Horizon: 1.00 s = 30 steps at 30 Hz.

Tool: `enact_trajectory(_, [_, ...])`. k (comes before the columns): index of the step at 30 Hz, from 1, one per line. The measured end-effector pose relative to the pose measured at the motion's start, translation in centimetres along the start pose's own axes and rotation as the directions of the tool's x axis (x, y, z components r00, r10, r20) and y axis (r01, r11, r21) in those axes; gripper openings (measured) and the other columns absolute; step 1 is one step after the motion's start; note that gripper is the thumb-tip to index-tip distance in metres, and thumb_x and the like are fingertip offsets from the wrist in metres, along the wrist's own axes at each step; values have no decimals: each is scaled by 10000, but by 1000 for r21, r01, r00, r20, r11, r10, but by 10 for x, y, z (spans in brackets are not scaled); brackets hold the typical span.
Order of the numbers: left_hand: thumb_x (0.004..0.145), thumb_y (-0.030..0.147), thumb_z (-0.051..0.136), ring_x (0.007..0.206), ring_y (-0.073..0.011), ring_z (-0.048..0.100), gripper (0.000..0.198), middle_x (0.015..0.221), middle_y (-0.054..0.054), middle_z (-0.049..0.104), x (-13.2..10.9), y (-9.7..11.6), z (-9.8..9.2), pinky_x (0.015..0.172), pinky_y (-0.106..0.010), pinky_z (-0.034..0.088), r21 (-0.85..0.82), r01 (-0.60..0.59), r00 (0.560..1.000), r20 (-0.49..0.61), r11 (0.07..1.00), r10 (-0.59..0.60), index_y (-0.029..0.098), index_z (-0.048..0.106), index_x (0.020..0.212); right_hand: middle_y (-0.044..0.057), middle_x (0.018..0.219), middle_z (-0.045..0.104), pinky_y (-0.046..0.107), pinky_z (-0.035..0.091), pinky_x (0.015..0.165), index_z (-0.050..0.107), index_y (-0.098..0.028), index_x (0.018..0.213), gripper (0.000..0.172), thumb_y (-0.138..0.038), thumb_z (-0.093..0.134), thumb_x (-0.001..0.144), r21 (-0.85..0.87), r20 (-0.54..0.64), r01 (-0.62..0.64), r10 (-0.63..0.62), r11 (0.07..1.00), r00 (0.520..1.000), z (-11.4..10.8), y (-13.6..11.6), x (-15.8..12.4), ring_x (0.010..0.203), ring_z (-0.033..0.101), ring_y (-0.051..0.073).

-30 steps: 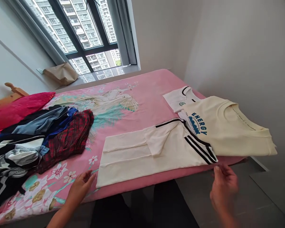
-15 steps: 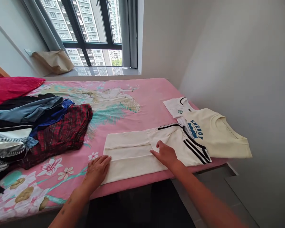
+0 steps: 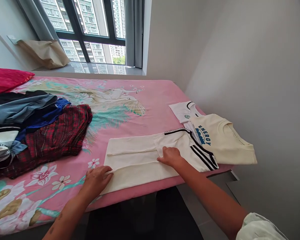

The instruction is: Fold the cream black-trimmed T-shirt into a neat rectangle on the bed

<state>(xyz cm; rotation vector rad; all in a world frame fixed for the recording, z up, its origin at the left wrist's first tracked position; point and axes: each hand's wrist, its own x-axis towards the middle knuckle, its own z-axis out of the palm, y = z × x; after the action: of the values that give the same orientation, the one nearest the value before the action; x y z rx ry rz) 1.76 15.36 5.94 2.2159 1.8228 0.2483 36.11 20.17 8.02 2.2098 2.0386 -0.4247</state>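
Note:
A cream-white shirt (image 3: 132, 161) with black shoulder stripes lies face down on the bed, its sides folded inward into a long strip. My left hand (image 3: 97, 178) is at its left end, thumb and fingers closed on the hem near the front corner. Around the middle of the strip, my right hand (image 3: 170, 156) pinches the cloth by the folded sleeve. Beyond the striped collar end lie a folded cream T-shirt (image 3: 230, 146) with blue "ENERGY" lettering and a folded white shirt (image 3: 182, 111) with black trim.
A heap of clothes on the left includes a red plaid garment (image 3: 57, 136) and a blue-grey one (image 3: 22, 108). Behind it is a red pillow (image 3: 8, 80). The pink floral bedsheet (image 3: 155, 100) reaches the wall. A brown paper bag (image 3: 46, 53) rests on the windowsill.
My left hand has gone from lying flat by the hem to gripping it. The right thumb and fingers have closed on the cloth. The view has shifted slightly.

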Motion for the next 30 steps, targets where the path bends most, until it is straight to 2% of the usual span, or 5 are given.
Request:
enact_trajectory(8, [809,474,451,827,-204,609,317,872,-16,694,-9,-3,-3,753,-301,398,-147,0,999,-33,989,-5,224,640,856,143,810,666,336,453,666,531,-167,748,163,-317,477,781,321,-79,-71,101,945,992,-6,26,6,804,638,260])
enact_trajectory(13, [812,508,409,726,-185,607,348,751,8,679,-10,4,-8,659,-264,405,-186,90,996,-11,978,-94,236,626,808,21,639,651,244,456,465,391,-218,792,251,-425,276,875,704,-80,-49,148,709,986,1,41,1,496,610,146])
enact_trajectory(19, [802,490,400,718,-181,618,342,730,8,675,-3,8,-8,623,-247,401,-167,158,987,-1,973,-160,235,626,834,33,747,663,266,523,604,327,-228,835,303,-511,230,882,864,-197,77,194,498,961,-1,39,8,683,678,169])
enact_trajectory(24, [808,465,401,745,-182,620,324,756,-1,675,1,5,0,630,-241,403,-138,200,980,35,970,-197,234,624,853,46,1032,635,281,471,823,399,-222,1013,384,-537,214,893,800,-306,167,152,577,940,-2,42,12,971,626,160])
enact_trajectory(30, [820,445,403,767,-183,608,308,796,-10,668,-1,0,5,636,-243,399,-135,170,985,50,976,-164,230,620,861,73,1034,618,333,415,817,552,-199,956,322,-450,548,754,494,-257,75,63,866,964,9,45,3,979,569,226])
